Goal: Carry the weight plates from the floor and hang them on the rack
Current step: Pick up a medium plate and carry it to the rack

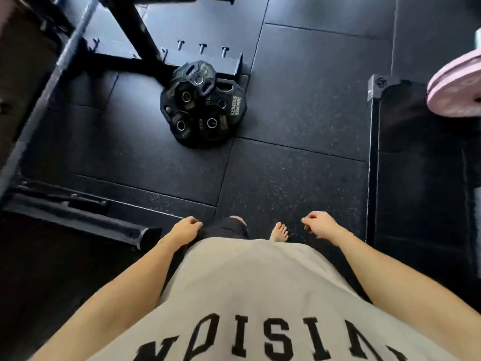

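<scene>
A pile of black weight plates (pixel 203 105) lies on the dark rubber floor ahead of me, several small plates resting on a larger one. Just behind it stands a black rack base (pixel 145 61) with small upright pegs. My left hand (pixel 186 227) hangs by my hip, fingers loosely curled, holding nothing. My right hand (pixel 318 222) hangs at my other side, fingers loosely curled and empty. Both hands are well short of the pile.
Pink plates (pixel 455 84) hang at the right edge above a black platform (pixel 416 165). A black steel frame foot (pixel 86 217) lies low on the left. A slanted bar (pixel 52 82) crosses the upper left. My bare foot (pixel 279 231) stands on the floor tiles.
</scene>
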